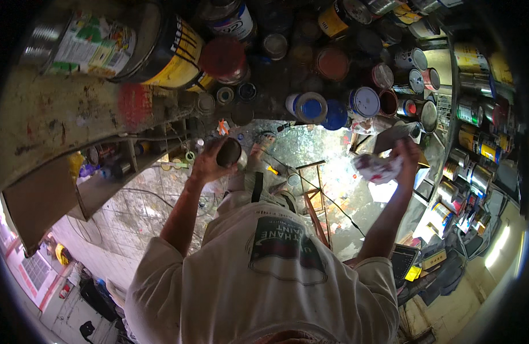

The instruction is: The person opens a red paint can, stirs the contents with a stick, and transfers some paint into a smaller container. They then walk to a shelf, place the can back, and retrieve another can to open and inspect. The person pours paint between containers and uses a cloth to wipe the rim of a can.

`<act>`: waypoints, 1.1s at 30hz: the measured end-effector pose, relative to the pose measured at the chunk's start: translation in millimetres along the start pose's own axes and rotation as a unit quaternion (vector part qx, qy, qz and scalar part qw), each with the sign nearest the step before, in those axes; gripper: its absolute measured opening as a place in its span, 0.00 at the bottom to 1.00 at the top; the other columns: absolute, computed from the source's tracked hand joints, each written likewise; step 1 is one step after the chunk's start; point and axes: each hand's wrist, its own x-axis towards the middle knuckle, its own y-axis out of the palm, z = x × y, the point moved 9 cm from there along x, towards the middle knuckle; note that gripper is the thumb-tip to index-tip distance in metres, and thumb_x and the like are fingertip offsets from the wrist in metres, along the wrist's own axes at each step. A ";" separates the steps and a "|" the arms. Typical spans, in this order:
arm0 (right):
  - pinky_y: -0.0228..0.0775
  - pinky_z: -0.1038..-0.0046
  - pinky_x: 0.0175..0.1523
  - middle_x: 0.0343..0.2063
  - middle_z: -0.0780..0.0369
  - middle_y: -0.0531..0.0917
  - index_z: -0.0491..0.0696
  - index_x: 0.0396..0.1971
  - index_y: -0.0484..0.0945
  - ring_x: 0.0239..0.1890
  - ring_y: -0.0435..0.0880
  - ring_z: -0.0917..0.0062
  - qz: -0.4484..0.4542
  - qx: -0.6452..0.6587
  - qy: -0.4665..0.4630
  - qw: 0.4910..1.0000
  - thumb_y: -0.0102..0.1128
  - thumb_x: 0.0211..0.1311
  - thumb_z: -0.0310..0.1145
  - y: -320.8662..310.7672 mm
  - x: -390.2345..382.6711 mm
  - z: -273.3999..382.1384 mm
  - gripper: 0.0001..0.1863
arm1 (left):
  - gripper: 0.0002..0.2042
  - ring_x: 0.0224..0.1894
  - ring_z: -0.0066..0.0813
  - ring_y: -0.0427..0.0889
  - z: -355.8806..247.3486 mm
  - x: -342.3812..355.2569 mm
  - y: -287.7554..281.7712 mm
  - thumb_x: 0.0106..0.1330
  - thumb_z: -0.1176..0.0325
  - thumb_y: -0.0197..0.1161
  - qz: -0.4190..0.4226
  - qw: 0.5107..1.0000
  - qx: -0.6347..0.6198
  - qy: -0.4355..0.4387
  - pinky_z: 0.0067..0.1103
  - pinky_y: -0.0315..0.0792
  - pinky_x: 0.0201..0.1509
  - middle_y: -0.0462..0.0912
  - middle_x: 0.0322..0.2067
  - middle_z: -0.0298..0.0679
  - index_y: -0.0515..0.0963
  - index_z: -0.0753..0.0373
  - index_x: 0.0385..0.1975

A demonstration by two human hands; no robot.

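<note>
1. Wiping looks to be the step in hand: the person holds a small can (229,153) up in the left hand (206,166) and a rag (377,168) in the right hand (406,156), the two well apart at about the same height.
2. Left hand: fingers curled round the can's side in a firm hold, its dark open mouth turned toward the camera. What is inside cannot be told.
3. Right hand: closed on the crumpled white rag with red marks, which bunches out to the left of the fingers.
4. Judged from this, a next move would call for bringing rag and can together, while the can is kept steady so nothing spills.
5. The can sits just below the front edge of a stained shelf (58,114), near its right end, and touches nothing but the hand.
6. Around the hands stand many paint tins: a big yellow-and-black one (172,54) on the shelf, a blue-lidded tin (310,107) between the hands, and racks of tins (471,143) beyond the right hand.
7. A reddish metal frame (316,195) stands on the spattered floor below.
</note>
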 end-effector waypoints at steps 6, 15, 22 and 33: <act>0.67 0.76 0.17 0.19 0.66 0.79 0.47 0.40 0.79 0.14 0.77 0.80 0.017 0.233 0.241 0.942 0.69 0.71 0.35 107.8 -130.3 -105.1 0.09 | 0.54 0.64 0.59 0.79 -64.9 33.0 -20.9 0.46 0.50 0.85 -0.063 0.998 -0.016 0.026 0.45 0.78 0.65 0.73 0.67 0.52 0.63 0.48 0.76; 0.69 0.78 0.22 0.26 0.67 0.81 0.45 0.46 0.81 0.20 0.78 0.84 0.028 0.185 0.208 0.960 0.68 0.71 0.32 109.4 -197.2 -106.9 0.10 | 0.54 0.55 0.55 0.86 -118.2 126.9 12.5 0.51 0.47 0.81 -0.170 0.983 0.074 -0.001 0.45 0.86 0.50 0.65 0.72 0.50 0.55 0.42 0.79; 0.72 0.76 0.20 0.25 0.64 0.82 0.49 0.41 0.79 0.18 0.79 0.80 -0.074 0.259 0.227 0.936 0.62 0.77 0.46 72.2 -230.1 -133.7 0.14 | 0.57 0.60 0.56 0.83 -118.5 156.6 26.2 0.51 0.39 0.80 -0.141 0.983 0.110 -0.050 0.44 0.86 0.52 0.59 0.76 0.50 0.53 0.45 0.79; 0.71 0.74 0.27 0.28 0.63 0.83 0.47 0.42 0.82 0.23 0.78 0.79 -0.076 0.245 0.218 0.942 0.53 0.77 0.62 93.0 -206.6 -143.1 0.30 | 0.46 0.69 0.52 0.74 -75.6 89.7 -37.5 0.59 0.50 0.78 -0.248 0.958 0.145 0.004 0.40 0.79 0.64 0.71 0.70 0.46 0.62 0.54 0.76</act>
